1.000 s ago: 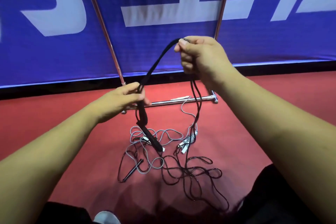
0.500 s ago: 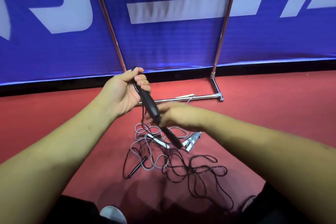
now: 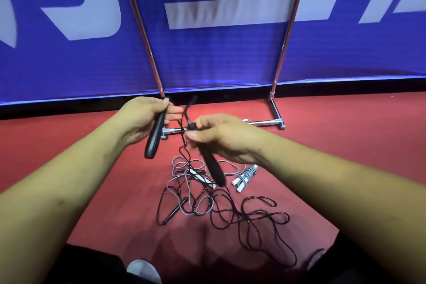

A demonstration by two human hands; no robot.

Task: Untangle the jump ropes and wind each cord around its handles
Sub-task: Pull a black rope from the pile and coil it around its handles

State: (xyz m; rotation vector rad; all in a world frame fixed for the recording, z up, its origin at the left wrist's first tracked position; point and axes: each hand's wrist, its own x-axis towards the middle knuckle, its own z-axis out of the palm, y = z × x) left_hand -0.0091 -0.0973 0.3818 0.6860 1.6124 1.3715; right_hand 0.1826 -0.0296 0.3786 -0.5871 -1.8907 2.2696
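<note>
My left hand (image 3: 144,120) grips one black jump-rope handle (image 3: 155,137), which points down and to the left. My right hand (image 3: 221,136) grips a second black handle (image 3: 213,167) near its top; that one slants down to the right. A thin black cord (image 3: 184,136) hangs between the two hands into a tangle of black cord (image 3: 251,217) on the red floor. A grey cord (image 3: 184,163) is mixed into that tangle. A thin black handle (image 3: 174,211) lies at the tangle's left. A wound grey-and-white rope bundle (image 3: 245,176) lies to the right.
A chrome stand with a floor bar (image 3: 260,122) and two upright poles (image 3: 285,30) stands just behind my hands. A blue banner (image 3: 219,53) with white letters backs it. The red floor (image 3: 345,134) stretches to both sides. A white shoe tip (image 3: 143,270) shows at the bottom edge.
The two black handles, held together in line half a second ago, are now apart, one in each hand. My right hand has moved up from the lower handle's middle to its top.
</note>
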